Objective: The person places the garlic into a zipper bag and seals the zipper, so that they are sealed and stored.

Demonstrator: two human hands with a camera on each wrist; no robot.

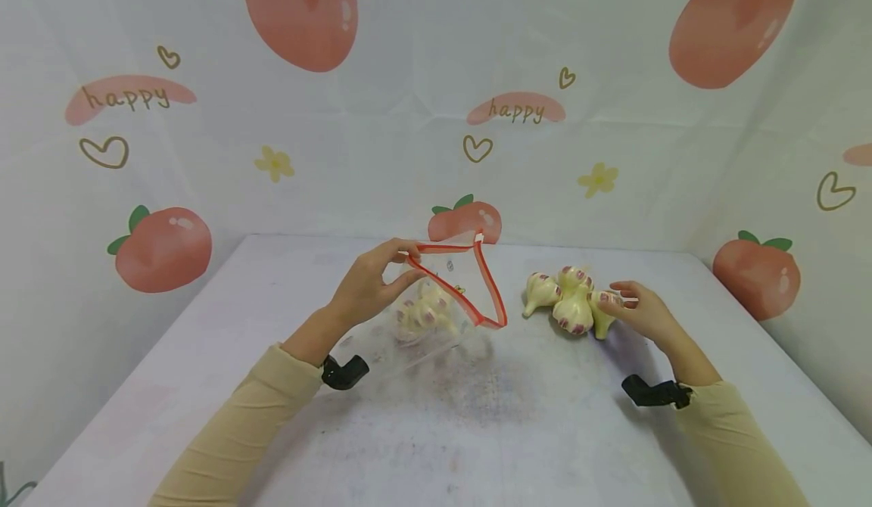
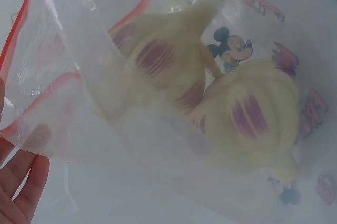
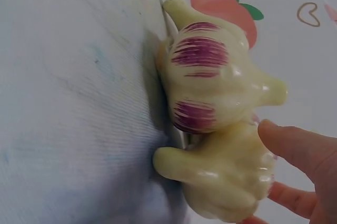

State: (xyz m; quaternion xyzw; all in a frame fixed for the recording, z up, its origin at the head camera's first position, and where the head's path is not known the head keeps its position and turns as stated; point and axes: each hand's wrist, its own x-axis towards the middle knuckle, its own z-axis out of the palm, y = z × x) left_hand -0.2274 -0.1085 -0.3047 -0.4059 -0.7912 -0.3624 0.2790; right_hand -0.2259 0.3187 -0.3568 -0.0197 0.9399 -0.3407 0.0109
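Note:
My left hand (image 1: pixel 371 280) pinches the red-edged rim of a clear plastic zip bag (image 1: pixel 492 286), holding its mouth apart toward the right. Inside the bag lie garlic bulbs (image 1: pixel 424 315); in the left wrist view, two bulbs with purple streaks show through the film, which is printed with cartoon figures. On the table to the right sits a cluster of garlic bulbs (image 1: pixel 574 312). At its right end is my right hand (image 1: pixel 646 313), thumb and fingers spread around the nearest garlic bulb (image 3: pixel 224 182). Whether the fingertips press on it is hard to tell.
A white table (image 1: pixel 436 431) with faint smudges carries everything. Behind it hangs a white backdrop (image 1: pixel 381 151) printed with red fruit, hearts and lettering. Black wrist devices (image 1: pixel 344 372) sit at both cuffs.

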